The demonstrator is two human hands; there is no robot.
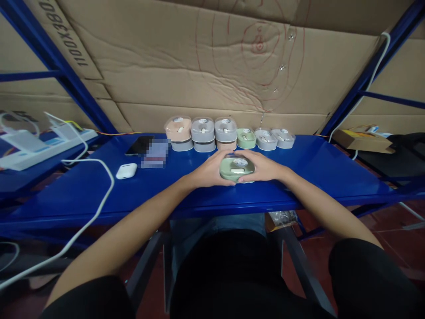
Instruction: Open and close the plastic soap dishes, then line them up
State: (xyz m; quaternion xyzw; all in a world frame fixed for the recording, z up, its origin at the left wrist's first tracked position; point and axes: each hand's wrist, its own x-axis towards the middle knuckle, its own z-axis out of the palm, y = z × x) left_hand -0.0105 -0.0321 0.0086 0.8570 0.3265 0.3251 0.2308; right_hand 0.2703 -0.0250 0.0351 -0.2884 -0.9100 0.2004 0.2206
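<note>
A pale green rounded case with a clear lid [236, 167] rests on the blue shelf top [332, 173], held from both sides. My left hand [207, 170] wraps its left side and my right hand [265, 168] wraps its right side, fingers curled around it. Behind it stands a row of similar small cases [229, 133] in peach, grey and green, the left ones stacked in twos.
A white earbud case [126, 170], a dark phone [139, 145] and a blurred card lie to the left. A white cable [99, 177] and power strip [43, 146] sit far left. Cardboard [212, 57] lines the back; a blue upright [365, 79] rises at right.
</note>
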